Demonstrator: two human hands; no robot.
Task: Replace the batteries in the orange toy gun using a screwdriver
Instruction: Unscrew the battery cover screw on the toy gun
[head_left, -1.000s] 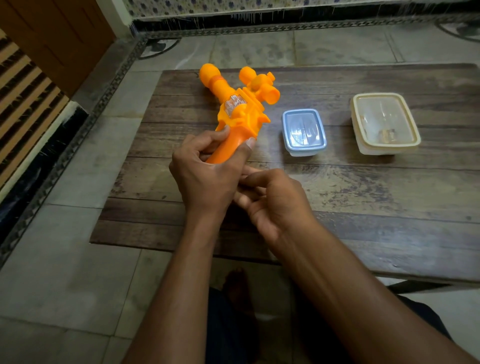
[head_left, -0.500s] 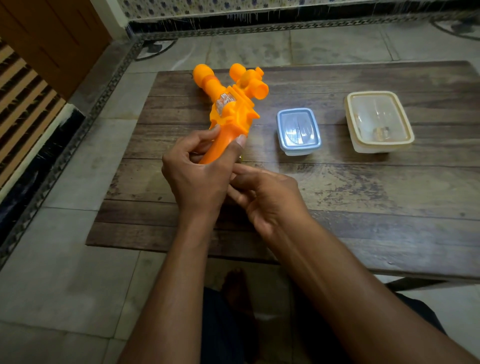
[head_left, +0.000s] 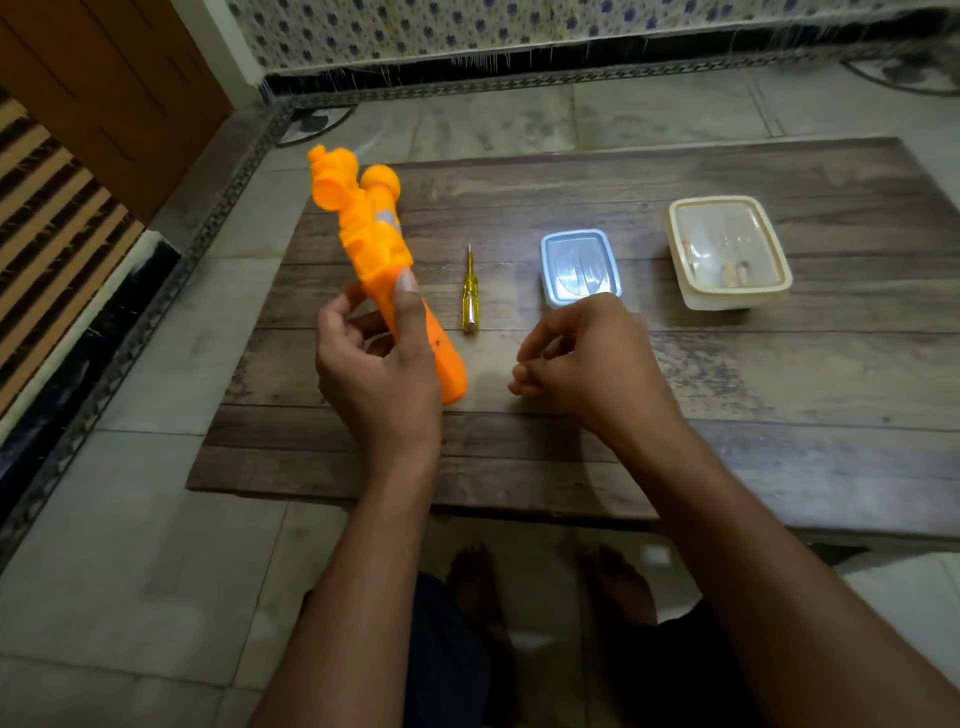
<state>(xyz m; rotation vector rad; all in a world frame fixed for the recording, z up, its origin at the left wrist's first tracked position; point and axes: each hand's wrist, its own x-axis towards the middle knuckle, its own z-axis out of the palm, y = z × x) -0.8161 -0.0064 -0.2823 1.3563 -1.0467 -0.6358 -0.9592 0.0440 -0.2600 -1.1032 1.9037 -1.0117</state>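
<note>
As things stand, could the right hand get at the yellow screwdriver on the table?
Probably yes. The screwdriver lies alone on the table, between the toy gun and the right hand, with nothing over it. Whether the curled fingers already pinch something small is unclear.

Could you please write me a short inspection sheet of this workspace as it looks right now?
Surface: low wooden table, worn planks, on a tiled floor.
Job's things: orange toy gun held tilted above the table; yellow screwdriver lying flat beside it.
Clutter: blue-lidded box and cream box, both closed, small items in the cream one.
Grippers: left hand grips the gun's handle; right hand curled, contents unclear.
Cables: nothing seen.
Surroundings: patterned wall, wooden door.
</note>
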